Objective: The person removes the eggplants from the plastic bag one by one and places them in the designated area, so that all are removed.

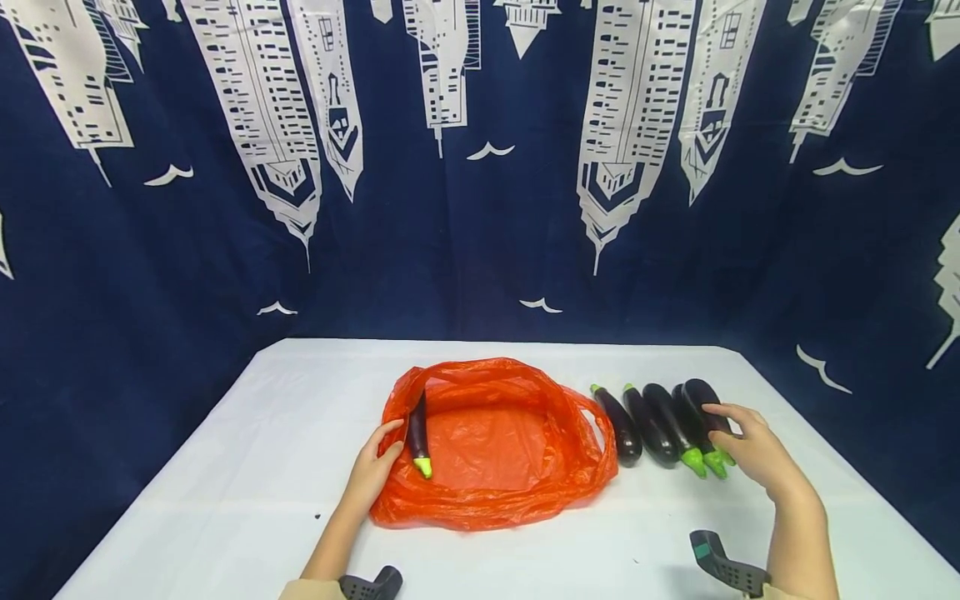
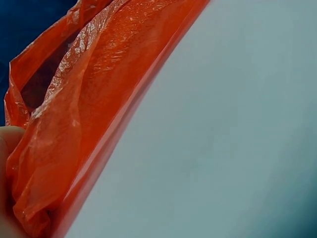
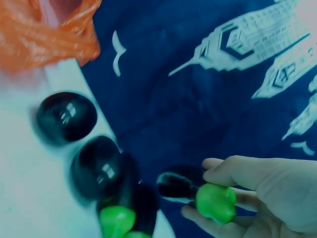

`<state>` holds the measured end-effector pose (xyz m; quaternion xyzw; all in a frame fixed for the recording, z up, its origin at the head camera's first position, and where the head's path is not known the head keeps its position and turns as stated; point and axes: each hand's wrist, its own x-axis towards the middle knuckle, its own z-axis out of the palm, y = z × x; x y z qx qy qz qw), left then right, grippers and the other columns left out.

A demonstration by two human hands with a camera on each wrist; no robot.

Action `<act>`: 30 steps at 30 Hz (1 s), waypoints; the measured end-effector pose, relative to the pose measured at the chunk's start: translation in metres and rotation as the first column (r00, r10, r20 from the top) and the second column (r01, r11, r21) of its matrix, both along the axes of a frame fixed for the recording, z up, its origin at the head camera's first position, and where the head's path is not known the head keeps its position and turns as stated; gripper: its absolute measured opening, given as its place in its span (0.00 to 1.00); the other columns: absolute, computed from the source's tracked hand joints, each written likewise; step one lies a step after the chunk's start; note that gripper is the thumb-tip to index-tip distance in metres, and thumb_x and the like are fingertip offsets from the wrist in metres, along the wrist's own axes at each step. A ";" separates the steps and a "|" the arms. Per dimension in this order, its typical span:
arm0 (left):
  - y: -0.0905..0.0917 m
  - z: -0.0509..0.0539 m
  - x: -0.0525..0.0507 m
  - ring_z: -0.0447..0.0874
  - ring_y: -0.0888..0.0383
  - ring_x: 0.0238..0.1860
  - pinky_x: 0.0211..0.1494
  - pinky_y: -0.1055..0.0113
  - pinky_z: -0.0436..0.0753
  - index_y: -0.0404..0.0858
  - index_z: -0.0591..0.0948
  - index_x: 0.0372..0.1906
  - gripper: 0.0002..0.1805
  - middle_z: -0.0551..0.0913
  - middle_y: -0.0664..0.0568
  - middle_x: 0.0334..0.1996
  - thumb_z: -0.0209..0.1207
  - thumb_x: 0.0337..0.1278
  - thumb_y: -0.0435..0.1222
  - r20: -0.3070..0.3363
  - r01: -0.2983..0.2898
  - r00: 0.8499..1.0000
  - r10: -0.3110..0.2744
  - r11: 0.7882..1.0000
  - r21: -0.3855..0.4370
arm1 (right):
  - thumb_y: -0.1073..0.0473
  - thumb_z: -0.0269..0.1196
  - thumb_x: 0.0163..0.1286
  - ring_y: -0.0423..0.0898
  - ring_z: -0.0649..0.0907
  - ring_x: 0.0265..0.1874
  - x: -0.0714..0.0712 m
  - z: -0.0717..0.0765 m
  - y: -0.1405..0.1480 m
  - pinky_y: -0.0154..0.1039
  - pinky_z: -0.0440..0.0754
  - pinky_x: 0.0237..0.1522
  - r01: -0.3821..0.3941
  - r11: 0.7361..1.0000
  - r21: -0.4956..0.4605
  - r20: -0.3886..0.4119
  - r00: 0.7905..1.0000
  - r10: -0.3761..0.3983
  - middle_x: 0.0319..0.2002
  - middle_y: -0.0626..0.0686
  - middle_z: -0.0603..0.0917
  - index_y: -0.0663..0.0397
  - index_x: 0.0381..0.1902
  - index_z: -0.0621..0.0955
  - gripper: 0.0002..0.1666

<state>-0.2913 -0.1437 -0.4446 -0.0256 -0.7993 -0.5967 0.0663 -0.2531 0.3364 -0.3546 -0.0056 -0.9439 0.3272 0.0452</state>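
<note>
An orange-red plastic bag lies spread on the table, its mouth wide. My left hand grips the bag's left rim; in the left wrist view part of that hand shows beside the bunched plastic. Inside the bag, along its left wall, is one dark eggplant with a green stem end. My right hand holds the rightmost eggplant of a row. In the right wrist view its green cap sits between thumb and fingers.
Several more eggplants lie side by side between the bag and my right hand. A white table carries everything. Behind it hangs a dark blue cloth with white building prints.
</note>
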 end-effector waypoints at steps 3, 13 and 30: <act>-0.001 -0.001 0.001 0.59 0.42 0.65 0.66 0.40 0.57 0.40 0.67 0.61 0.21 0.62 0.39 0.65 0.48 0.62 0.35 0.008 -0.008 1.000 0.008 1.000 0.005 | 0.62 0.46 0.67 0.78 0.59 0.57 -0.005 -0.008 0.005 0.67 0.65 0.52 0.045 0.999 -0.020 -0.005 0.999 -0.045 0.62 0.79 0.46 0.71 0.63 0.58 0.29; -0.002 -0.002 0.000 0.58 0.41 0.65 0.66 0.40 0.56 0.40 0.67 0.61 0.22 0.61 0.39 0.66 0.48 0.62 0.35 0.006 -0.002 1.000 0.002 1.000 -0.004 | 0.66 0.43 0.65 0.75 0.51 0.63 -0.015 -0.049 0.019 0.69 0.51 0.59 0.202 0.972 -0.123 -0.144 0.965 -0.219 0.65 0.75 0.48 0.71 0.62 0.61 0.27; 0.000 -0.002 0.000 0.58 0.42 0.65 0.67 0.41 0.56 0.40 0.67 0.61 0.22 0.63 0.39 0.65 0.48 0.62 0.34 -0.006 -0.002 1.000 0.002 1.000 0.004 | 0.67 0.37 0.67 0.68 0.46 0.68 -0.025 -0.084 0.019 0.63 0.43 0.66 0.272 0.920 -0.281 -0.191 0.924 -0.331 0.69 0.68 0.46 0.68 0.65 0.57 0.28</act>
